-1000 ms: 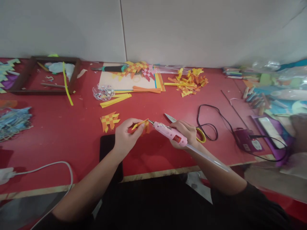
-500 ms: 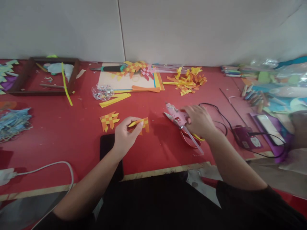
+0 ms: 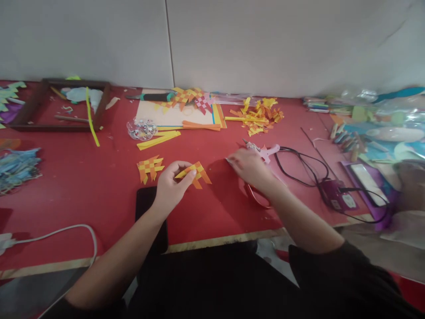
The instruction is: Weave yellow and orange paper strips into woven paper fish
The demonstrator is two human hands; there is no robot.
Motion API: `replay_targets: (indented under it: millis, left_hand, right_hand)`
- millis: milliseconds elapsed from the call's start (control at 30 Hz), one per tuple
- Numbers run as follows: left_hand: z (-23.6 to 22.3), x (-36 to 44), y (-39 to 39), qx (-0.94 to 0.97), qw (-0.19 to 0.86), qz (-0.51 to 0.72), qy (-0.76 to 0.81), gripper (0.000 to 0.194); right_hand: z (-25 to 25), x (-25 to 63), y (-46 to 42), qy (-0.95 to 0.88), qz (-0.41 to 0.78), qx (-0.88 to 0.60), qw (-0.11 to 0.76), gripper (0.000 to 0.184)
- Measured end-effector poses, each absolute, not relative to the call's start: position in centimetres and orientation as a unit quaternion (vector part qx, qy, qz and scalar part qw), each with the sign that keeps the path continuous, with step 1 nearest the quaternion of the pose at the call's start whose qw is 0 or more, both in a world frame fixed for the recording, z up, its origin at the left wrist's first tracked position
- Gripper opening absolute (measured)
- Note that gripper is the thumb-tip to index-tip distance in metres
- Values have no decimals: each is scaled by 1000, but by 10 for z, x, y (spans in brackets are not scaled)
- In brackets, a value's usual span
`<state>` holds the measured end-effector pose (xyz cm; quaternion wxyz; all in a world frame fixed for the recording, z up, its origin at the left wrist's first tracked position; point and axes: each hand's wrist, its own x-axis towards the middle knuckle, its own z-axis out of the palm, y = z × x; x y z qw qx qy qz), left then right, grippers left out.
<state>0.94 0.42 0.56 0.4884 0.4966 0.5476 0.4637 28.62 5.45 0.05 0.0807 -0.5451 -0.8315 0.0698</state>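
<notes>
My left hand (image 3: pixel 174 186) pinches a woven paper fish (image 3: pixel 198 175) in orange and yellow strips between thumb and fingers. Left of it, a second woven paper fish (image 3: pixel 150 169) lies flat on the red table. My right hand (image 3: pixel 250 168) is over the scissors and covers most of them; a red handle loop (image 3: pixel 257 197) shows below it. Its fingers point down to the left, blurred and partly hidden, so their grip is unclear. Just behind that hand lies a pink glue gun (image 3: pixel 269 153), partly covered.
A black phone (image 3: pixel 151 228) lies by my left forearm. Behind are yellow strips (image 3: pixel 158 140), a clear case of small beads or eyes (image 3: pixel 142 128), and a pile of paper scraps (image 3: pixel 260 116). Black cable (image 3: pixel 303 156) runs to a purple box (image 3: pixel 338 195). A wooden frame (image 3: pixel 61 128) stands left.
My right hand has let go of the glue gun, which now lies farther back, and has moved left over the scissors. My left hand has turned the paper fish so more of it shows.
</notes>
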Motion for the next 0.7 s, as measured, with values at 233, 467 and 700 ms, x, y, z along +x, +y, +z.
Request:
replay_targets:
  millis: [233,467,700]
  left_hand:
    - [5,7,5,505,480,452,557,22]
    - [8,8,1,525,486,437,545,17]
    - [13,9,0,535,472,430,553,13]
  right_hand:
    - [-15,219,36,-801,173,-552,152,7]
    - [-9,220,42,-797,205,-551,138,9]
    - [-8,217,39,-814,212,-525,132,11]
